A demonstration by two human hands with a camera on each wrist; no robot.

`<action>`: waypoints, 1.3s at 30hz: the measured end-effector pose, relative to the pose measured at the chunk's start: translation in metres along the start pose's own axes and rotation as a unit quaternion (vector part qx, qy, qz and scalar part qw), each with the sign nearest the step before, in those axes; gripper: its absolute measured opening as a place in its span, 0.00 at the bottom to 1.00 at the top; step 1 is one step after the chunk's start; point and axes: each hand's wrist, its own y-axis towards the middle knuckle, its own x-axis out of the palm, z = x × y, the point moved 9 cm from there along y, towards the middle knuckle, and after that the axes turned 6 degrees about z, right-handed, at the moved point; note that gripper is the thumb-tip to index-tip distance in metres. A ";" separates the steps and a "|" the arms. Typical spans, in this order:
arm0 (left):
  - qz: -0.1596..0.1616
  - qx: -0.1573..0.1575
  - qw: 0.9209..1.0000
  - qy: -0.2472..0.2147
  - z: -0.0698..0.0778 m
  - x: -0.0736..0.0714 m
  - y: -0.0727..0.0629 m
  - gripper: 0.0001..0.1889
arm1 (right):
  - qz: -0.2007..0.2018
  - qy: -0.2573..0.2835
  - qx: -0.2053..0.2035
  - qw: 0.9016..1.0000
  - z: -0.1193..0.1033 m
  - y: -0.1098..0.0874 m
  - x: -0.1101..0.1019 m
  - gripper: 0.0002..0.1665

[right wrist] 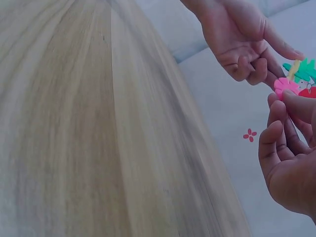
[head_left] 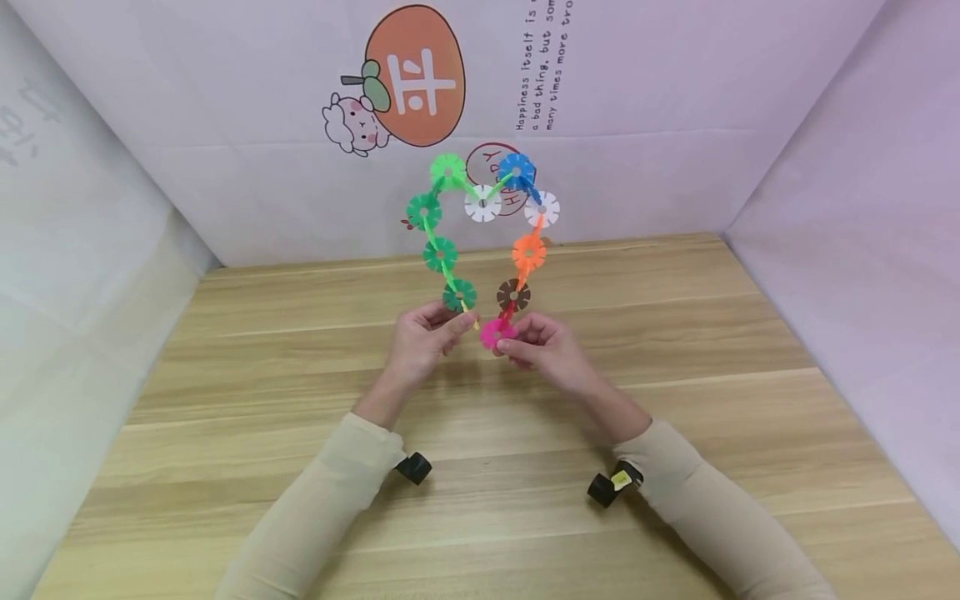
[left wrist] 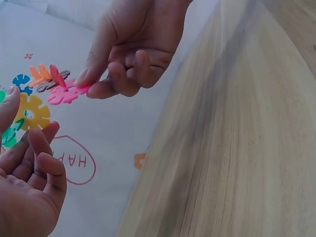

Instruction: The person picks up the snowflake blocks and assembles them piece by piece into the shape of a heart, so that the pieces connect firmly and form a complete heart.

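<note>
A chain of slotted plastic snowflake discs, bent into a heart outline, is held up over the table. My left hand (head_left: 422, 340) pinches its left end, where a green disc (head_left: 459, 295) meets a yellow disc (left wrist: 34, 112) seen edge-on from the head. With thumb and fingers my right hand (head_left: 551, 350) grips the pink disc (head_left: 495, 335) at the other end. Between the yellow and pink discs a small gap shows in the head view. Up the right side run a brown disc (head_left: 513, 295), an orange disc (head_left: 528, 252) and a white disc (head_left: 542, 209); a blue disc (head_left: 516, 172) tops it.
Beneath both arms lies a wood-grain table (head_left: 480, 517). White printed cloth walls (head_left: 645, 92) rise behind it and at both sides. Small black cameras (head_left: 415, 468) are strapped at the wrists, below beige sleeves (head_left: 330, 500).
</note>
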 end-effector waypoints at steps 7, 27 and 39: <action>0.020 0.006 1.000 -0.013 0.002 0.005 0.000 0.10 | 0.017 0.015 0.016 1.000 0.002 -0.001 0.001 0.05; 0.122 0.002 0.990 -0.075 -0.003 0.009 -0.006 0.14 | 0.115 0.193 0.040 0.974 -0.003 -0.009 0.013 0.09; 0.083 -0.046 0.995 -0.023 -0.005 0.003 -0.002 0.19 | 0.105 0.200 0.047 0.973 0.000 -0.007 0.013 0.09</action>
